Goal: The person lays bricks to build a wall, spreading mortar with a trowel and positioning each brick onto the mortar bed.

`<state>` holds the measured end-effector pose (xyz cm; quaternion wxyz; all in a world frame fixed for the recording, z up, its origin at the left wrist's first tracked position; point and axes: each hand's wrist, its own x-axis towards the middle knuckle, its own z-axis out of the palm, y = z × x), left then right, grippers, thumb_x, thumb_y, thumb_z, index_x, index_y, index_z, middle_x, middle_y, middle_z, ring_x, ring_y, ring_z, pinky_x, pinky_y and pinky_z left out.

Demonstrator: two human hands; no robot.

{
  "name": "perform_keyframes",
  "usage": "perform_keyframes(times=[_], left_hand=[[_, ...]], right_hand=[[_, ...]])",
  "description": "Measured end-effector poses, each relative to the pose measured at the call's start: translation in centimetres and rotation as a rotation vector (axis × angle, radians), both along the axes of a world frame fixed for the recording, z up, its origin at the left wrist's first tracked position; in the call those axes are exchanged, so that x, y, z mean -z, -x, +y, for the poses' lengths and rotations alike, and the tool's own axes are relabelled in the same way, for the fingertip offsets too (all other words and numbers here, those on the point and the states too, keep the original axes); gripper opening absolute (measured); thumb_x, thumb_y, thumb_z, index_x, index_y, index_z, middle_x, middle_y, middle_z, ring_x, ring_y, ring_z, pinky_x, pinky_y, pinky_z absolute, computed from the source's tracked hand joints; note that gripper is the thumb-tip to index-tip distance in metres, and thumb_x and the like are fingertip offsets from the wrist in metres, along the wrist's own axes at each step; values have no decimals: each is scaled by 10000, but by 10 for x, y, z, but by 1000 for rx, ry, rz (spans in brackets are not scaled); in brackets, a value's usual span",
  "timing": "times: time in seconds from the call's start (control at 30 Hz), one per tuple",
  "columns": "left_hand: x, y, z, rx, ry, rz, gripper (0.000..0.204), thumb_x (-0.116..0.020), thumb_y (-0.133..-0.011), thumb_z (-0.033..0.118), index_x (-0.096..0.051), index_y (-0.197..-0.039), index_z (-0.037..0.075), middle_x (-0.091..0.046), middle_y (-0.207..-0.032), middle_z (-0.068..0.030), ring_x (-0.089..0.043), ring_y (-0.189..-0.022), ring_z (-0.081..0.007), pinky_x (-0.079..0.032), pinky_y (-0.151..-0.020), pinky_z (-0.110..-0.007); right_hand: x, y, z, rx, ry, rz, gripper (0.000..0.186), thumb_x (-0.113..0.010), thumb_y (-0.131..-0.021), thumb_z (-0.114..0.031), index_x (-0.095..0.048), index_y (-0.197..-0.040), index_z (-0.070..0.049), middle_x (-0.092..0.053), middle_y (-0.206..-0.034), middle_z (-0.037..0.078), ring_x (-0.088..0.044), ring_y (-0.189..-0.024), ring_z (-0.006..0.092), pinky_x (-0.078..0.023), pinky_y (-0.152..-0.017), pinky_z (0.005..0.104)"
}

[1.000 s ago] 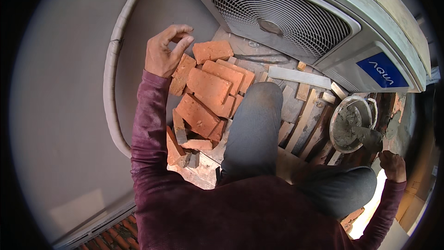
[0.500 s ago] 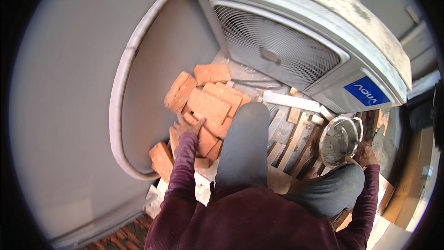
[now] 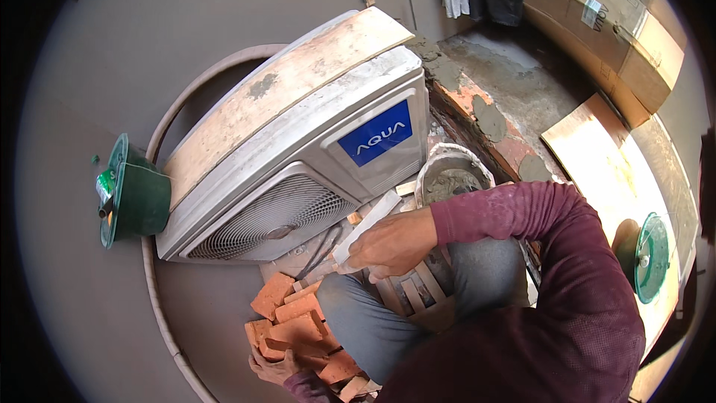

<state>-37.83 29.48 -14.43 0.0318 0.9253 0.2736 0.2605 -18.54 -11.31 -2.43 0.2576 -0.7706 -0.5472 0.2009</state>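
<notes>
My left hand (image 3: pixel 273 367) is at the near left edge of a pile of orange bricks (image 3: pixel 304 328), its fingers and thumb wrapped round a brick (image 3: pixel 277 351). In front of my knees, my right hand (image 3: pixel 394 245) is closed, palm side down; whatever it holds is hidden beneath the fingers. Past those fingers runs a white strip (image 3: pixel 377 218) lying on the slats. Right of it stands a bucket (image 3: pixel 453 168) of wet grey mortar, partly covered by my right forearm.
An outdoor air-conditioner unit (image 3: pixel 328 157) stands ahead, with a board (image 3: pixel 298 78) on top. A green container (image 3: pixel 142 192) is at its left end. A hose (image 3: pixel 158 283) curves along the wall. On the right are a cardboard box (image 3: pixel 597 37), a plywood sheet (image 3: pixel 597 145) and a green basin (image 3: pixel 651 257).
The view has swung right. My right hand has left the bucket and come across to the left, in front of my knees. My left hand has shifted to the outer edge of the brick pile.
</notes>
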Motion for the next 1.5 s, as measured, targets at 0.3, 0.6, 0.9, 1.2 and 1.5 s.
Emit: perform_keyframes(times=[0.3, 0.6, 0.9, 1.2, 1.5], left_hand=[[-187, -153, -182, 987, 640, -253, 961, -826, -556, 253, -365, -1379, 67, -394, -1373, -133, -431, -1237, -275, -371, -1035, -415], [-205, -298, -463, 1490, 1356, -41, 1034, -805, -571, 166, -239, -1428, 46, -341, -1348, -185, -421, -1250, -371, -415, -1009, -437], [-212, -379, -414, 1249, -31, -389, 847, -648, -780, 487, -267, -1485, 212, -189, -1534, -143, -245, -1382, -436, -300, -1097, -543], [-144, -409, -318, 799, -229, -166, 729, -281, -917, 632, -203, -1506, 210, -76, -1579, -103, 45, -1449, -376, 64, -1085, -662], [-151, -406, -319, 834, -190, -82, 715, -204, -938, 609, -231, -1502, 171, -122, -1576, -116, 5, -1456, -357, 48, -1096, -635]], right_hand=[[-4, -12, -31, 177, -631, -181, 1049, -751, -723, -366, -126, -1499, -36, -354, -1376, 277, -410, -1250, 406, -356, -1044, 463], [-9, -27, -214, 777, -1050, 307, 977, -704, -741, -369, -185, -1491, -17, -380, -1401, 191, -391, -1293, 277, -305, -1084, 385], [20, -148, -331, 1180, -929, 484, 915, -760, -710, -243, -300, -1471, -30, -541, -1286, 171, -580, -1076, 175, -446, -924, 267], [64, -377, -320, 1672, 280, -40, 808, -766, -614, -529, -508, -1357, -344, -537, -1334, 68, -394, -1295, 304, -312, -1030, 490], [104, -439, -297, 1627, 323, -128, 790, -753, -633, -553, -512, -1353, -336, -497, -1320, 132, -399, -1252, 341, -295, -1005, 522]])
